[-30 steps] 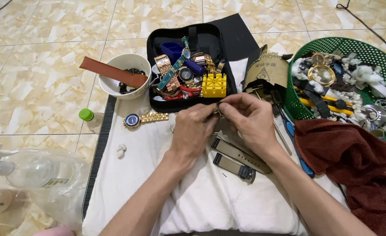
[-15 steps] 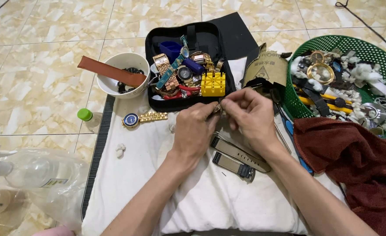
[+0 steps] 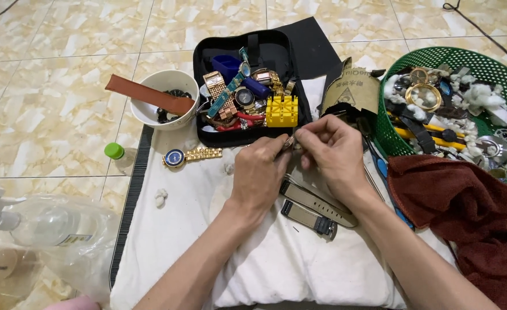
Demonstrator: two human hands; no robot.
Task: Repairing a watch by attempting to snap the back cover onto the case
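2 hands are being held together over a white cloth, fingertips meeting just below a black tool case. Far left, a clear plastic bottle is lying on the floor tiles, with a green-capped vial and a white bowl beyond it. A gold watch is lying flat, near the left hand, which is being curled knuckles-up, its thumb and forefinger pinching a small metal part. The right hand is being angled inward, its fingers gripping the same part from the other side. 2 grey watch straps are lying just under both wrists. Farther right, a green basket and a dark red towel are sitting.
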